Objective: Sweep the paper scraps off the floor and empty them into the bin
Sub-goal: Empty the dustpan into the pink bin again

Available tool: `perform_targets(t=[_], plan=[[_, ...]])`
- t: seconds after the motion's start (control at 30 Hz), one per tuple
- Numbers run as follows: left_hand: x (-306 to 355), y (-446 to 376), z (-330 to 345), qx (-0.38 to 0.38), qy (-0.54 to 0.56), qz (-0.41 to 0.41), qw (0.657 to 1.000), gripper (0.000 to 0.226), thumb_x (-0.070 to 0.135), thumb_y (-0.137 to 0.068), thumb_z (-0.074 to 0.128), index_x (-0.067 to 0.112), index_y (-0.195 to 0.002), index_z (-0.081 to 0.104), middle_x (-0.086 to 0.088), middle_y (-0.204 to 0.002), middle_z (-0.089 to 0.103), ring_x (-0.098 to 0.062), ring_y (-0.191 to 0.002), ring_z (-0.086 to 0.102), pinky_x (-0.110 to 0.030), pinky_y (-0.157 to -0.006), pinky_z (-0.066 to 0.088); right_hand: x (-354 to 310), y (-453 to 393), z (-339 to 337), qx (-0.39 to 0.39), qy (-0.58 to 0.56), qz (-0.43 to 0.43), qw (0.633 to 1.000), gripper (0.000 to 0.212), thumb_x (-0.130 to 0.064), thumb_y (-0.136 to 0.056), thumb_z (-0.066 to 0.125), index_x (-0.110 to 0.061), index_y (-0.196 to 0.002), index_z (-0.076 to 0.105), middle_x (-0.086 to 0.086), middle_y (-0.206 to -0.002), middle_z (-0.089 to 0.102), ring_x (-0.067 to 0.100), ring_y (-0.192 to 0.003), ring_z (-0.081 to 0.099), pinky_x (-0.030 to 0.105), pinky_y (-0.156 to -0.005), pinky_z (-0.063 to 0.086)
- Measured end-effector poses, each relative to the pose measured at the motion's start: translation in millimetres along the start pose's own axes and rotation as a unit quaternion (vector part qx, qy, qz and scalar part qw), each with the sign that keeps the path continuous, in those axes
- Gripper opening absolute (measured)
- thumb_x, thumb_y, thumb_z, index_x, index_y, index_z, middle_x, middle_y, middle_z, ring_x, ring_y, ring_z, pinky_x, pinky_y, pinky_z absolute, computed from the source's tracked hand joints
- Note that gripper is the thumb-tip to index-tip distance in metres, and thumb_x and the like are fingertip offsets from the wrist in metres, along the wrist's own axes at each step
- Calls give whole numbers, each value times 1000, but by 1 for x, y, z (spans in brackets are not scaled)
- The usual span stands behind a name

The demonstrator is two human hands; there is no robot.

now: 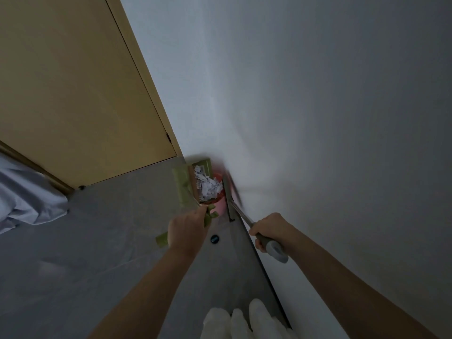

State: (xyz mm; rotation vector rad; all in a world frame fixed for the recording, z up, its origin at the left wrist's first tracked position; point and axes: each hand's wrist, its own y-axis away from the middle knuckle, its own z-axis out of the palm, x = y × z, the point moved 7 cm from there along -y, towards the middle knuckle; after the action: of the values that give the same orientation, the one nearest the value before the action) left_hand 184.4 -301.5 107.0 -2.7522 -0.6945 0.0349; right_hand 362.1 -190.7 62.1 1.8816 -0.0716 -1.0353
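1. The right hand [267, 230] is wrapped round the broom handle [254, 227].
2. The left hand [187, 230] grips the green dustpan [182, 189] by its handle.
3. Just beyond both grips, white paper scraps [208, 185] lie heaped over the pink bin [217, 207], against the wall [293, 94].

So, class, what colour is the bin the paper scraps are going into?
Pink. The bin shows in the head view, beneath the green dustpan of scraps.

Matt green plastic dustpan [186, 184], white paper scraps [208, 185], glossy metal broom handle [241, 214].
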Motion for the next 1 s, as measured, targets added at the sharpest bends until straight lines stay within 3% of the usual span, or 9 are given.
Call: perform_targets(t=[0.33, 0.53, 0.67, 0.83, 1.0], plan=[[9, -3, 3, -21, -22, 51, 998, 26, 20, -62, 94, 16, -75, 73, 0, -44, 53, -20, -28, 44, -18, -37, 25, -2, 6, 4, -13, -48, 12, 999, 18, 13, -74, 62, 6, -58, 56, 12, -47, 54, 26, -49, 52, 35, -62, 45], [12, -9, 2, -28, -44, 68, 996, 27, 22, -58, 96, 16, -73, 73, 1, -43, 53, -19, -27, 44, -16, -42, 17, 1, 5, 9, -12, -61, 32, 998, 13, 9, -75, 64, 6, -64, 59, 12, -49, 56, 27, -50, 54, 33, -61, 45], [12, -11, 6, -36, -54, 78, 995, 27, 24, -60, 95, 17, -75, 73, 1, -46, 55, -18, -29, 46, -18, -40, 19, -1, 7, 13, -9, -90, 43, 995, 10, 8, -74, 65, 6, -65, 60, 15, -56, 59, 28, -52, 55, 34, -66, 44], [12, -8, 11, -50, -56, 94, 993, 30, 24, -58, 95, 16, -72, 70, 3, -45, 54, -17, -28, 44, -17, -41, 19, -9, 11, 18, -29, -128, 42, 990, 14, 13, -77, 62, 7, -65, 57, 16, -56, 57, 24, -45, 53, 35, -60, 45], [11, -9, 11, -49, -54, 101, 992, 30, 22, -57, 95, 15, -73, 71, 2, -45, 54, -17, -28, 44, -18, -40, 19, -15, 11, 26, -22, -129, 50, 990, 11, 9, -76, 65, 8, -67, 57, 19, -60, 58, 27, -53, 55, 37, -66, 46]])
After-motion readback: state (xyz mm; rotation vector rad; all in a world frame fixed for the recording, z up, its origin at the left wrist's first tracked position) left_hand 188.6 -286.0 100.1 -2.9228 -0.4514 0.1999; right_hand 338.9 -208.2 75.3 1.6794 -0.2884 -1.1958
